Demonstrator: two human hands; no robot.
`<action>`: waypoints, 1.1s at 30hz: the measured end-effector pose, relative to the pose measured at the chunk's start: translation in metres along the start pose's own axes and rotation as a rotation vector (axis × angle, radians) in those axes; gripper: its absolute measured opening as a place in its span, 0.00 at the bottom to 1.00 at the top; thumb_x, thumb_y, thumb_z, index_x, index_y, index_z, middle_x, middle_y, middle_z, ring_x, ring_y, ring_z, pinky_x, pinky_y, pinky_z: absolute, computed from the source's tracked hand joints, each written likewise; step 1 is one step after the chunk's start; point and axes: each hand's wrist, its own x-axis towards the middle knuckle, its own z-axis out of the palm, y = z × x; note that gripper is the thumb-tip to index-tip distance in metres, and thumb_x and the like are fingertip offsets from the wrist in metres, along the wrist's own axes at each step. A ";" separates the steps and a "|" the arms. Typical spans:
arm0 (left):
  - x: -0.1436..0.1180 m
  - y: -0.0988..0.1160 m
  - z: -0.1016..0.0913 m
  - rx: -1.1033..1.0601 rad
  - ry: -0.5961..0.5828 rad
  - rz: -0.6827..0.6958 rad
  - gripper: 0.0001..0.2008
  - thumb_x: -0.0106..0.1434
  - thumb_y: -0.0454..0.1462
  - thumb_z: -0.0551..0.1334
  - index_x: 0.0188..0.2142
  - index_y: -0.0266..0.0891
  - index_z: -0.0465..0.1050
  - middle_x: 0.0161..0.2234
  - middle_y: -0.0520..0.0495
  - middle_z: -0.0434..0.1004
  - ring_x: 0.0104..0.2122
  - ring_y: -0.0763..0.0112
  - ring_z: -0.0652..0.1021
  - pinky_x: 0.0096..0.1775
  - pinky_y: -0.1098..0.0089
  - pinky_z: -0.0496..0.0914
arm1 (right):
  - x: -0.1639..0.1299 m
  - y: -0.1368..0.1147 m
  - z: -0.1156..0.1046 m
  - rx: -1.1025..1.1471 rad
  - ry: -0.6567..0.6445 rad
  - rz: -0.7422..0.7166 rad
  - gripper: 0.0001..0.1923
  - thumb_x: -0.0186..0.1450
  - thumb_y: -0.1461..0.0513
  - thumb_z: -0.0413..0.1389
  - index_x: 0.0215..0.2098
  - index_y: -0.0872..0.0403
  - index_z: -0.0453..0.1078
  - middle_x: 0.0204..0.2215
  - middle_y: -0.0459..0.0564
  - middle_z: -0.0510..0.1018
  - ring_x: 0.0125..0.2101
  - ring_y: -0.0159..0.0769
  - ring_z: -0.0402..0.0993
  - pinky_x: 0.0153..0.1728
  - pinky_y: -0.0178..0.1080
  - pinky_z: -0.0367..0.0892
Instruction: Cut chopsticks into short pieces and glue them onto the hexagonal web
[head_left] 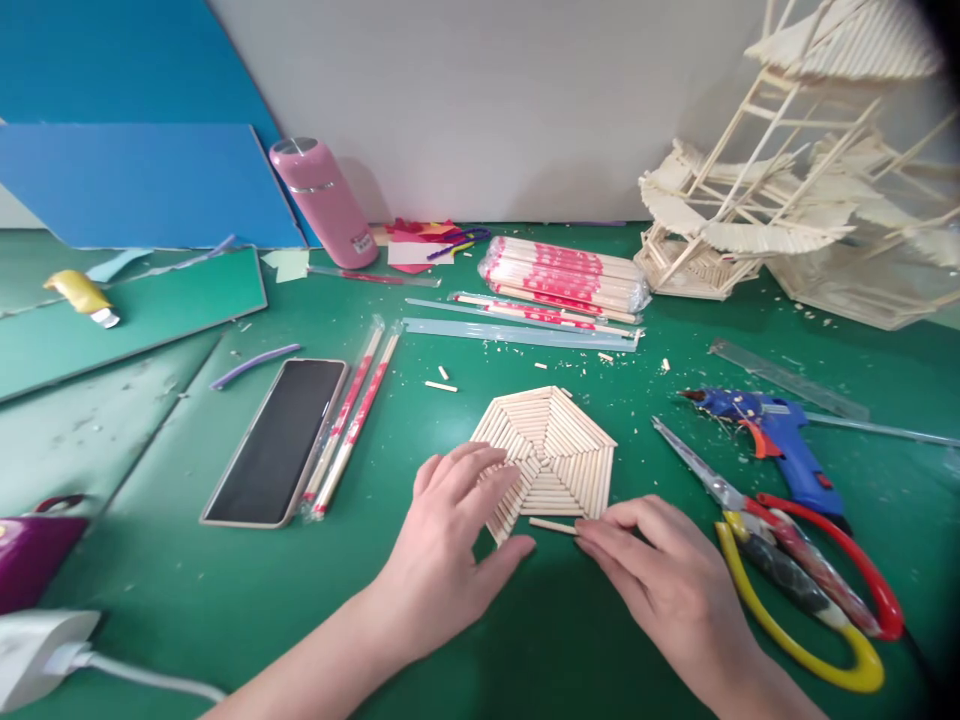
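Note:
A flat hexagon of glued wooden sticks (559,445) lies on the green mat (187,590). My left hand (450,555) rests with its fingers spread on the hexagon's near-left edge. My right hand (660,580) pinches the end of a short loose wooden stick (550,525) with its fingertips, holding it against the hexagon's near edge.
Red-and-yellow-handled scissors (795,575) and a blue glue gun (772,435) lie to the right. A phone (277,440) and wrapped chopsticks (352,420) lie to the left. A chopstick bundle (562,272), a pink bottle (322,200) and a wooden stick model (795,190) stand at the back.

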 end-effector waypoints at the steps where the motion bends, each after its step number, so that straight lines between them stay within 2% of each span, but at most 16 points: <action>1: 0.000 -0.001 0.004 0.023 -0.034 0.019 0.20 0.54 0.37 0.63 0.47 0.38 0.65 0.49 0.38 0.68 0.51 0.51 0.66 0.48 0.48 0.61 | 0.001 -0.001 0.001 -0.001 -0.003 -0.006 0.08 0.61 0.68 0.54 0.36 0.54 0.72 0.26 0.48 0.71 0.27 0.32 0.65 0.28 0.37 0.60; 4: -0.001 -0.003 0.017 0.040 -0.060 0.045 0.24 0.53 0.39 0.64 0.49 0.36 0.63 0.53 0.35 0.65 0.55 0.50 0.62 0.52 0.46 0.55 | 0.003 -0.003 0.005 -0.007 -0.002 -0.019 0.07 0.60 0.68 0.55 0.35 0.53 0.72 0.24 0.47 0.71 0.26 0.31 0.65 0.28 0.37 0.59; 8: -0.004 -0.008 0.026 0.044 -0.037 0.072 0.20 0.57 0.35 0.60 0.49 0.35 0.62 0.53 0.36 0.65 0.56 0.54 0.61 0.54 0.49 0.54 | 0.005 -0.003 0.008 -0.012 0.004 -0.025 0.07 0.60 0.68 0.55 0.35 0.53 0.72 0.24 0.47 0.71 0.26 0.30 0.64 0.27 0.36 0.59; 23: -0.003 -0.009 0.026 0.055 -0.008 0.103 0.15 0.59 0.32 0.57 0.47 0.34 0.65 0.52 0.36 0.67 0.55 0.55 0.63 0.52 0.50 0.56 | 0.009 -0.001 0.011 0.025 0.025 -0.032 0.09 0.59 0.70 0.56 0.36 0.53 0.73 0.24 0.47 0.73 0.26 0.31 0.65 0.27 0.36 0.60; 33: -0.001 -0.008 0.026 0.070 -0.013 0.108 0.13 0.60 0.31 0.56 0.45 0.34 0.66 0.51 0.36 0.68 0.54 0.54 0.65 0.51 0.49 0.57 | 0.010 0.003 0.016 0.006 0.046 -0.096 0.10 0.58 0.70 0.57 0.37 0.52 0.73 0.24 0.45 0.75 0.27 0.31 0.66 0.28 0.36 0.61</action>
